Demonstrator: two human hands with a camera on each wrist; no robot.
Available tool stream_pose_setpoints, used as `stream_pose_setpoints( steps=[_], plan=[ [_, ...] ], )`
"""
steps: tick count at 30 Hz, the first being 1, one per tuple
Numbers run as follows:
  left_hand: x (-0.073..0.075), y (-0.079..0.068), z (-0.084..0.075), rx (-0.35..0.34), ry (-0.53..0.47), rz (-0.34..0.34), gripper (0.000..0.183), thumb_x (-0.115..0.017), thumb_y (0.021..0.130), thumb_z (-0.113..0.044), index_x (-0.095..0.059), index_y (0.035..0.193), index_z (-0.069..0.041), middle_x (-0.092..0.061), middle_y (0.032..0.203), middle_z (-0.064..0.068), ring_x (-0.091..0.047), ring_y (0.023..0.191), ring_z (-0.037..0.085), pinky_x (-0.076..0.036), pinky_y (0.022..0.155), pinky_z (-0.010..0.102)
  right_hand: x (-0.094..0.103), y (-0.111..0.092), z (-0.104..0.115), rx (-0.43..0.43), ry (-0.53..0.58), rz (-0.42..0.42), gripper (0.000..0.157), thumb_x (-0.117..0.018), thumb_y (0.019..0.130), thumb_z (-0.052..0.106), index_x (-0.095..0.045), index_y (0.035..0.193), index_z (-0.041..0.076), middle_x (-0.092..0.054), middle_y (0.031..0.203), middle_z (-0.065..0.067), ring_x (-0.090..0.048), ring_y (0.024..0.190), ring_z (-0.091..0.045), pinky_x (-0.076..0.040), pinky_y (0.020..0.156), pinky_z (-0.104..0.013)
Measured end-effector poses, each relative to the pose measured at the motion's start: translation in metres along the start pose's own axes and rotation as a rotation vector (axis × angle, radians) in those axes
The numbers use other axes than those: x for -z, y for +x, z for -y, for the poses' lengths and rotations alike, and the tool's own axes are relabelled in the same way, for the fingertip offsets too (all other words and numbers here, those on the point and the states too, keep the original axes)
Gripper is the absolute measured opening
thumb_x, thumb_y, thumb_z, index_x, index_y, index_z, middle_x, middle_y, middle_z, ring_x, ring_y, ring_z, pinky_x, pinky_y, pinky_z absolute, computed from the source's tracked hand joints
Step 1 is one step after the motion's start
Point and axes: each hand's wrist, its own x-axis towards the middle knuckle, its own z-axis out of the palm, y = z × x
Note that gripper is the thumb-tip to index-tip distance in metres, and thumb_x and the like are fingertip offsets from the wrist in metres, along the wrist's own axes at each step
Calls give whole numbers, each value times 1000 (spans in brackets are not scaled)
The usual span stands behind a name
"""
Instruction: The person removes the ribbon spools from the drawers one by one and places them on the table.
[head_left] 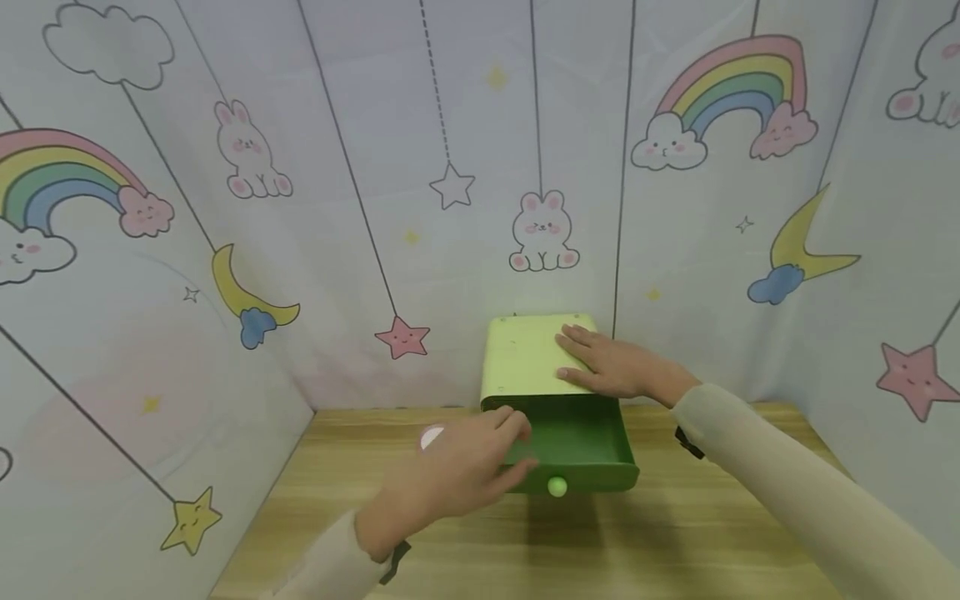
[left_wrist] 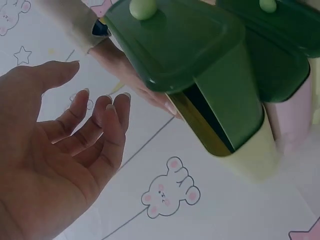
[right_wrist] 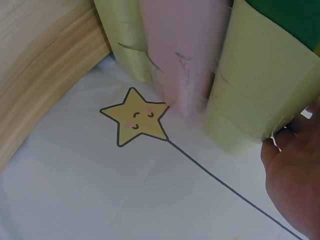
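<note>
A small stacked drawer cabinet (head_left: 532,354) stands against the back wall, with a pale yellow top section. Its top green drawer (head_left: 573,437) is pulled out, and a round light green knob (head_left: 557,487) sits on the drawer's front. My right hand (head_left: 611,364) rests on the right side of the cabinet's top, fingers spread out. At the drawer's left front corner is my left hand (head_left: 461,467), its fingers loosely bent. The left wrist view shows that hand's palm (left_wrist: 65,165) holding nothing, apart from the green drawer (left_wrist: 175,45).
Below the yellow section, the right wrist view shows a pink section (right_wrist: 182,55) and another yellow one (right_wrist: 122,40). A white round thing with a pink edge (head_left: 431,437) shows partly behind my left hand. The wood-grain tabletop (head_left: 337,467) meets printed fabric walls (head_left: 465,275).
</note>
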Motion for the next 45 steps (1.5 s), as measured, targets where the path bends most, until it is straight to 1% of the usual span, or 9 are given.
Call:
stream_pose_setpoints(
  steps=[6, 10, 18, 24, 30, 32, 37, 39, 45],
  plan=[
    [0, -1, -23, -48, 62, 6, 27, -67, 102, -39, -65, 114, -15, -66, 101, -7, -61, 78, 5, -48, 62, 14, 2, 0, 0, 5, -16, -12, 83, -38, 107, 65, -19, 169, 13, -14, 177, -14, -17, 164, -38, -25, 129, -61],
    [-1, -1, -33, -75, 95, -4, 27, -66, 103, -39, -68, 115, -15, -66, 102, -7, -63, 84, 6, -52, 65, 16, 2, -1, -1, 5, -18, -11, 83, -38, 107, 65, -19, 169, 14, -14, 177, -13, -17, 164, -37, -26, 129, -60],
    [-19, -5, -46, -48, 211, -76, 24, -67, 101, -38, -70, 110, -17, -66, 96, -7, -65, 83, 8, -55, 65, 19, 0, 1, 0, -4, -13, -3, 84, -36, 106, 69, -17, 169, 16, -11, 178, -10, -15, 165, -34, -24, 131, -58],
    [-40, -5, -55, -118, 447, -157, 25, -67, 101, -41, -74, 100, -17, -68, 90, -6, -66, 79, 9, -59, 69, 20, -1, 0, 1, 3, -19, -20, 83, -38, 107, 65, -19, 169, 14, -13, 177, -13, -16, 164, -37, -25, 130, -59],
    [-58, -7, -57, -147, 557, -215, 23, -64, 103, -37, -77, 106, -17, -71, 94, -5, -69, 82, 9, -59, 70, 19, -1, 0, 1, -1, -12, -18, 83, -39, 107, 65, -19, 169, 13, -13, 177, -13, -16, 164, -37, -25, 130, -60],
    [-65, -7, -57, -162, 583, -243, 25, -56, 107, -30, -77, 108, -17, -72, 95, -5, -69, 83, 9, -59, 71, 19, -1, 0, 0, -3, -10, -19, 83, -39, 107, 65, -19, 169, 13, -13, 177, -13, -16, 164, -37, -25, 130, -60],
    [-78, -10, -55, -205, 640, -287, 48, -28, 111, -14, -76, 111, -15, -74, 100, -4, -71, 87, 9, -60, 75, 20, -1, -1, 1, -7, -8, -15, 83, -39, 107, 65, -19, 169, 14, -13, 178, -12, -16, 164, -37, -25, 130, -59],
    [-83, -11, -55, -218, 654, -302, 49, -27, 110, -12, -76, 111, -14, -75, 100, -3, -71, 87, 10, -60, 75, 20, -1, -1, 2, -4, -11, -16, 83, -39, 107, 65, -19, 168, 13, -13, 177, -13, -17, 164, -37, -25, 130, -60],
    [-94, -11, -54, -230, 667, -345, 39, -37, 110, -14, -76, 108, -13, -75, 98, -3, -70, 84, 10, -58, 71, 19, -1, -1, 2, -7, -21, -14, 83, -38, 107, 66, -19, 169, 14, -13, 178, -12, -16, 165, -36, -24, 131, -59]
  ],
)
